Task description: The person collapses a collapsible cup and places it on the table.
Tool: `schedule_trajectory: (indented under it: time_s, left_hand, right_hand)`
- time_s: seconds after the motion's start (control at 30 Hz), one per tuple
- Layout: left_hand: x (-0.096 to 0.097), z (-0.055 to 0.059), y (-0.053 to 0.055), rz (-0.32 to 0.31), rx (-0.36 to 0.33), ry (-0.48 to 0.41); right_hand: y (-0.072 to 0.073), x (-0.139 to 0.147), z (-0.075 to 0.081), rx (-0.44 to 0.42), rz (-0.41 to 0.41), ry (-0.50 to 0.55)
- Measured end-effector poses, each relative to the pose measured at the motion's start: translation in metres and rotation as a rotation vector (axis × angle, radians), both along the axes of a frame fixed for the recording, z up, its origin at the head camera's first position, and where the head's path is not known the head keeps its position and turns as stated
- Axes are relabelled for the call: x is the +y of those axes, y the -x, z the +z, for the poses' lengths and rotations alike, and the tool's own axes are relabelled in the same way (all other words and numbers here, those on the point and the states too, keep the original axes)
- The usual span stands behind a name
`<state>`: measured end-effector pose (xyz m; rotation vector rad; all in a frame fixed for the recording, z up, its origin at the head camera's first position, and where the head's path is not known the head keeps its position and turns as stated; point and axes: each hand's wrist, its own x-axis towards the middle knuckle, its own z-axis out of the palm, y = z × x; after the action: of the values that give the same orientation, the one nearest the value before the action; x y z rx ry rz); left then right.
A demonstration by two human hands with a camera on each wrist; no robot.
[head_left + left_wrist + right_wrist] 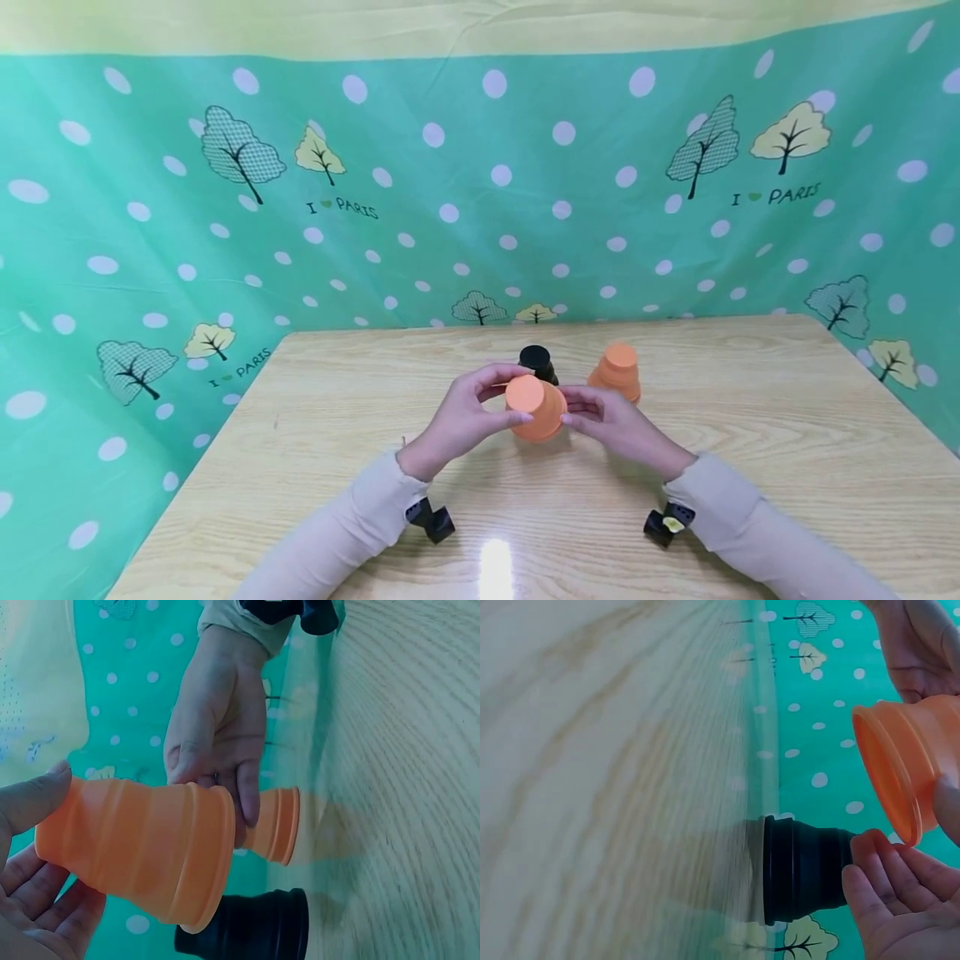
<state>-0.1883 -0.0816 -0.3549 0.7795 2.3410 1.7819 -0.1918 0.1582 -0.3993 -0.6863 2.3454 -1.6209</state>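
An orange collapsible cup (538, 414), stepped and mouth down, is held tilted above the table between both hands. My left hand (468, 410) grips its narrow base end, thumb on one side and fingers on the other. At the wide rim, my right hand (617, 423) has its thumb against the cup's side and its fingers by the edge. The cup's open mouth shows in the right wrist view. Just behind stands a black cup (536, 358) of the same stepped shape, upside down on the table and partly hidden.
A second orange cup (618, 375) stands upside down behind my right hand. The wooden table (337, 450) ends at a green dotted curtain (420, 192) at the back. Small black cameras are strapped to both wrists.
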Motion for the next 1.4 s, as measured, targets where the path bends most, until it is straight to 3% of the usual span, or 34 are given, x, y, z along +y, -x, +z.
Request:
schedule_trajectory:
  time_s: [0.2,0.53,0.83,1.1,1.4]
  left_hand:
    - [0.002,-0.003,-0.001,-0.014,0.014,-0.027]
    - [0.002,-0.004,-0.001,-0.037,0.017,-0.029]
    - [0.001,-0.006,0.001,-0.042,0.040,-0.034]
    - [-0.007,-0.004,0.004,-0.060,0.040,-0.008]
    - [-0.017,-0.006,0.015,-0.011,0.033,0.006]
  right_hand:
    - [0.001,-0.001,0.000,-0.025,-0.018,0.025]
    - [0.001,-0.001,-0.002,-0.184,-0.070,0.168]
    - [0.001,-0.001,-0.004,-0.210,-0.092,0.279]
    - [0.003,0.004,-0.003,-0.157,-0.068,0.303]
    - [0.007,0.010,-0.003,-0.074,-0.021,0.286]
